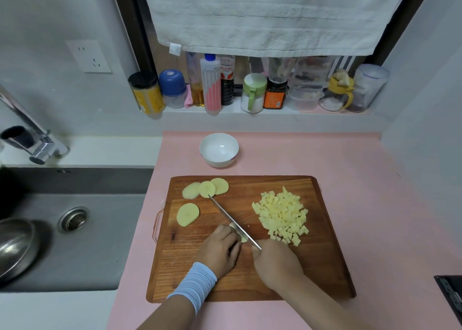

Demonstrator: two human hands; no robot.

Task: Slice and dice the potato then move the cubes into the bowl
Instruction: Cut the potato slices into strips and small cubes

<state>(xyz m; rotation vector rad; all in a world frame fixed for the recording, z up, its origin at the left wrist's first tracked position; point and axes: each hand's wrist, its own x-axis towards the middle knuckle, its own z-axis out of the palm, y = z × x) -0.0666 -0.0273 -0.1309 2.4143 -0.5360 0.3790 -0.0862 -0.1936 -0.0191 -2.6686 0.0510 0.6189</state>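
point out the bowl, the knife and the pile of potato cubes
bowl (212,146), head view, on its bare inner wall
knife (231,218), head view, on the middle of the blade
potato cubes (282,214), head view, on the middle of the pile

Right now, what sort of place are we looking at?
Most likely a small home kitchen: a sink with a faucet on the left, seasoning jars and bottles lined along the back ledge, and a wooden cutting board with diced potato.

text: none legible | dark sauce bottle (227,89): label print blurred | orange-labelled jar (274,98): print too small
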